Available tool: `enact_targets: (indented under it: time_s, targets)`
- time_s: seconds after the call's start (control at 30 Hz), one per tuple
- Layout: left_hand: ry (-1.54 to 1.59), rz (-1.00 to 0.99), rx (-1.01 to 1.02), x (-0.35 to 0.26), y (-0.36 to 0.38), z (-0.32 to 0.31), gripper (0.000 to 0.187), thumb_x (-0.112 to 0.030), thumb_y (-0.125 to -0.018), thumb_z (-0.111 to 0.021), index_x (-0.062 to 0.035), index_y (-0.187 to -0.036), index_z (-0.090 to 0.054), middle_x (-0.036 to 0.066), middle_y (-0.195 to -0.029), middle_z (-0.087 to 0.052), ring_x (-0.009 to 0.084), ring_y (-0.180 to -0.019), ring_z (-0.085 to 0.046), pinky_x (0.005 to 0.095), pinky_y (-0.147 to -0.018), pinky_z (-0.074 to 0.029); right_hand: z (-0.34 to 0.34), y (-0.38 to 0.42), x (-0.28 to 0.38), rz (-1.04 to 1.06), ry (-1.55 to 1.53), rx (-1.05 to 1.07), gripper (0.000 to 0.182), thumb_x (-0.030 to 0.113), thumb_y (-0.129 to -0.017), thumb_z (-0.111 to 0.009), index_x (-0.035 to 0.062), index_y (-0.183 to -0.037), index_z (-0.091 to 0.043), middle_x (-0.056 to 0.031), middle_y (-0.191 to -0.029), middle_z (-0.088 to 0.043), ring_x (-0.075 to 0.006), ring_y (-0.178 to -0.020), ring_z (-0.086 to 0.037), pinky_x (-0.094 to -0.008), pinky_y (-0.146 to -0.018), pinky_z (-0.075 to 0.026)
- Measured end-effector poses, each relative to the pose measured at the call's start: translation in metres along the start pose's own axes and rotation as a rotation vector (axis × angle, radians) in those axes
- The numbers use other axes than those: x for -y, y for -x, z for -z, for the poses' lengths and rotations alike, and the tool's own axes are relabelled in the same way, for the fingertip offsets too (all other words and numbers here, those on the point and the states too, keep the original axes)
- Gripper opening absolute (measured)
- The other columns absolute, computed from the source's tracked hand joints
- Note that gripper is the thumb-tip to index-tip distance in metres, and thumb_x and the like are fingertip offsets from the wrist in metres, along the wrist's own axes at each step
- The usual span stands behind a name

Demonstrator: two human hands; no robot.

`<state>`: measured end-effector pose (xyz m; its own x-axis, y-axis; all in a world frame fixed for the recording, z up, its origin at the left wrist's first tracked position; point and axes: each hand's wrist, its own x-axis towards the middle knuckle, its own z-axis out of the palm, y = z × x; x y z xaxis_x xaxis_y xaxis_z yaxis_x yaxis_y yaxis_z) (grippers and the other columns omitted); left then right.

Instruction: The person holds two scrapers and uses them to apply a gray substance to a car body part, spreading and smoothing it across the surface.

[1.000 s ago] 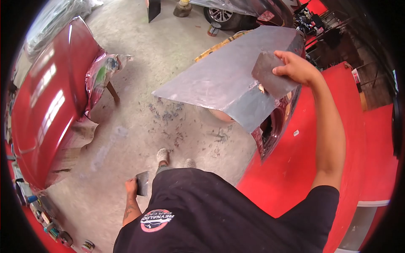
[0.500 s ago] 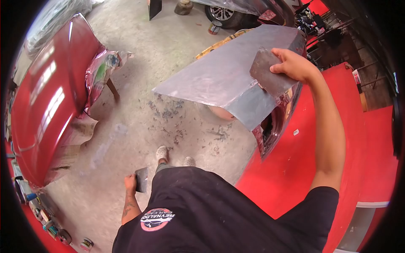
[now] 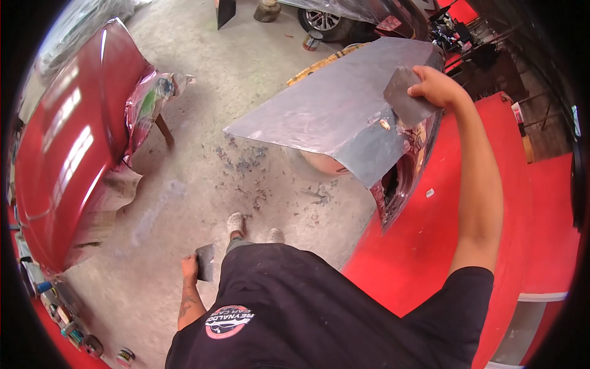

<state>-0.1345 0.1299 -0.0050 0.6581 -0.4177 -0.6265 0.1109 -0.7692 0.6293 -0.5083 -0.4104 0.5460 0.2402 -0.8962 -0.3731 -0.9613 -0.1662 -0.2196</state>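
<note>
My right hand (image 3: 437, 87) pinches a flat grey-brown rectangular sheet (image 3: 404, 101) between thumb and fingers. The sheet overlaps the right end of a grey car body panel (image 3: 319, 95) in this view. Just below it, a small pale, rough spot (image 3: 385, 124) shows on the panel near a smoother blue-grey area (image 3: 369, 147). Low at my left side, my left hand (image 3: 189, 269) grips a dark flat rectangular plate (image 3: 205, 262) by one edge. I cannot tell what material either piece is.
A glossy red car hood (image 3: 67, 147) stands at the left with masking film (image 3: 147, 104) along its edge. Grey flakes (image 3: 246, 166) litter the concrete floor. To the right is a red surface (image 3: 424, 246). A can (image 3: 312, 41) sits near a car wheel (image 3: 322, 21).
My right hand has shifted right with the grey-brown sheet, uncovering the pale spot on the panel. My left hand stays almost where it was.
</note>
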Motion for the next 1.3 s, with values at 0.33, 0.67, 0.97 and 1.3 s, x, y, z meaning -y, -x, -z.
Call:
enact_targets:
  time_s: [0.33,0.67,0.97,1.3]
  targets:
    - [-0.02,-0.013,0.022,0.01,0.001,0.004,0.031,-0.024,-0.082,-0.058,0.006,-0.081,-0.066,0.012,-0.066,-0.061,0.019,-0.065,-0.056,0.037,-0.065,-0.046,-0.013,0.002,0.007,0.128,-0.145,-0.038,0.045,0.002,-0.081,-0.061,-0.0073,-0.124,-0.05,-0.0118,-0.109,-0.063,-0.0164,-0.097,-0.059,-0.0289,-0.085,-0.048]
    - [-0.058,0.006,0.036,0.003,0.001,0.006,0.031,-0.024,-0.083,-0.058,0.0059,-0.081,-0.065,0.012,-0.067,-0.061,0.0189,-0.066,-0.055,0.0369,-0.066,-0.046,-0.017,0.002,0.008,0.127,-0.127,0.051,0.061,0.004,-0.081,-0.063,-0.008,-0.136,-0.042,-0.0139,-0.12,-0.06,-0.0173,-0.106,-0.057,-0.0282,-0.094,-0.044]
    - [-0.045,-0.001,0.013,-0.008,0.006,0.008,0.029,-0.023,-0.082,-0.059,0.0056,-0.08,-0.065,0.012,-0.066,-0.06,0.0188,-0.065,-0.055,0.0368,-0.066,-0.045,0.006,-0.001,-0.01,0.06,-0.1,-0.077,0.045,0.004,-0.08,-0.062,-0.0068,-0.122,-0.053,-0.0089,-0.103,-0.065,-0.0137,-0.088,-0.061,-0.0275,-0.079,-0.05]
    - [-0.051,0.002,0.018,-0.002,0.003,0.007,0.029,-0.022,-0.082,-0.059,0.0066,-0.081,-0.065,0.012,-0.069,-0.061,0.0184,-0.067,-0.055,0.0358,-0.067,-0.045,-0.004,0.002,0.007,0.032,-0.13,0.011,0.052,0.007,-0.08,-0.065,-0.0078,-0.127,-0.049,-0.0116,-0.111,-0.063,-0.0172,-0.1,-0.058,-0.0302,-0.09,-0.046]
